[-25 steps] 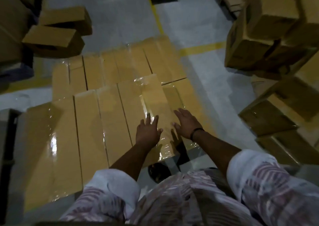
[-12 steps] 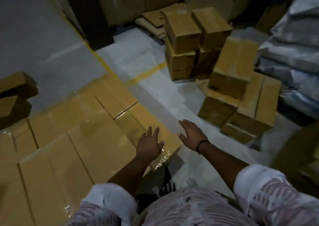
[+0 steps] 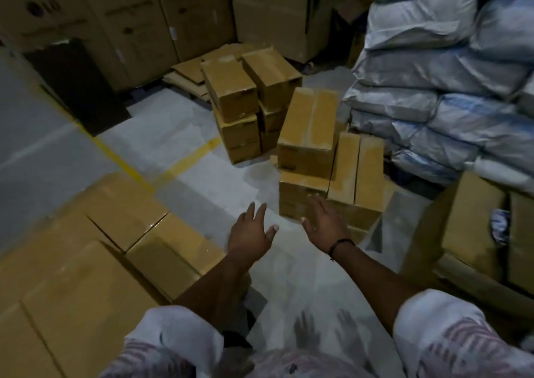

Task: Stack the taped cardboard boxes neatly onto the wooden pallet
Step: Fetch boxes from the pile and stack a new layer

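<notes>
Both my hands are empty and reach forward, fingers spread wide, palms down. My left hand (image 3: 250, 234) hovers over bare grey floor. My right hand (image 3: 325, 224), with a dark wristband (image 3: 341, 244), is at the near edge of a loose pile of taped cardboard boxes (image 3: 358, 172).

The greatest risk, as I judge it, is in that pile. A tilted box (image 3: 307, 129) leans on top, resting partly on the lower box (image 3: 302, 188) nearest my fingers. If I pull the lower box first, the tilted one may slide off and fall. The light is dim and the tape looks glossy, so a hurried or one-handed hold could slip.

The pile lies ahead and to the right of my hands. Its nearest box is at my right fingertips, though I cannot tell whether they touch it. A second stack of boxes (image 3: 248, 100) stands farther back, well apart. The packed layer of boxes (image 3: 115, 247) already laid lies to my left, beside my left forearm. The wooden pallet beneath it is hidden. Grey sacks (image 3: 433, 88) are heaped behind the pile on the right.
</notes>
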A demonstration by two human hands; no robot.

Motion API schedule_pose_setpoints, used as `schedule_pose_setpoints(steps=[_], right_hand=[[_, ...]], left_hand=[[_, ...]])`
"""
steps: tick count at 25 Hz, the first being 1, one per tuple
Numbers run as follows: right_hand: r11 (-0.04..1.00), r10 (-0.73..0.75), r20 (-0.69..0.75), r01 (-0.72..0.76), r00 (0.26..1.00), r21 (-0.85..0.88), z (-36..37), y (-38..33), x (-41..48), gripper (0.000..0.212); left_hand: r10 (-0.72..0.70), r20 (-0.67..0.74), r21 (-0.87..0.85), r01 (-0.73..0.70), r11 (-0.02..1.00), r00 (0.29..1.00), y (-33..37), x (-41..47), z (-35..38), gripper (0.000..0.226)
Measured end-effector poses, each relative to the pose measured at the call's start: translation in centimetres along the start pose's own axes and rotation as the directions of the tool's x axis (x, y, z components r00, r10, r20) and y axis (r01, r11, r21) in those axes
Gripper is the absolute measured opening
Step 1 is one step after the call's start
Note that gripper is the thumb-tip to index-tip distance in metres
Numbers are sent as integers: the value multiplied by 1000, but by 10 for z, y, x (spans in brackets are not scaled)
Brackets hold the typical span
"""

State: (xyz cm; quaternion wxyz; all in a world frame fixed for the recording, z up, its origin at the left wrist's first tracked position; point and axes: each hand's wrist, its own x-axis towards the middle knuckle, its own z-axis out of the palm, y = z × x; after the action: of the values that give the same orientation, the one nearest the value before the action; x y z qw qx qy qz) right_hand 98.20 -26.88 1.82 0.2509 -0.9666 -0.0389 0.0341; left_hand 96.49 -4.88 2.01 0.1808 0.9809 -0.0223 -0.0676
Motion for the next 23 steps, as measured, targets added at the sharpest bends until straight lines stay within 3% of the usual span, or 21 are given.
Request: schedule_pose_setpoints(steps=[10, 16, 23], right_hand=[[973, 183, -71, -171, 980, 155, -18, 57, 113, 64], [929, 258, -51, -234, 965, 286, -33, 80, 220, 63], [917, 293, -31, -272, 956, 291, -37, 86, 330, 64]], left_hand=[[92, 19, -16, -92, 996, 996, 38, 147, 0, 73], [5, 24, -324, 3, 946, 1000, 44, 272, -6, 69], [61, 67, -240, -43, 970, 996, 29, 392, -13, 68]])
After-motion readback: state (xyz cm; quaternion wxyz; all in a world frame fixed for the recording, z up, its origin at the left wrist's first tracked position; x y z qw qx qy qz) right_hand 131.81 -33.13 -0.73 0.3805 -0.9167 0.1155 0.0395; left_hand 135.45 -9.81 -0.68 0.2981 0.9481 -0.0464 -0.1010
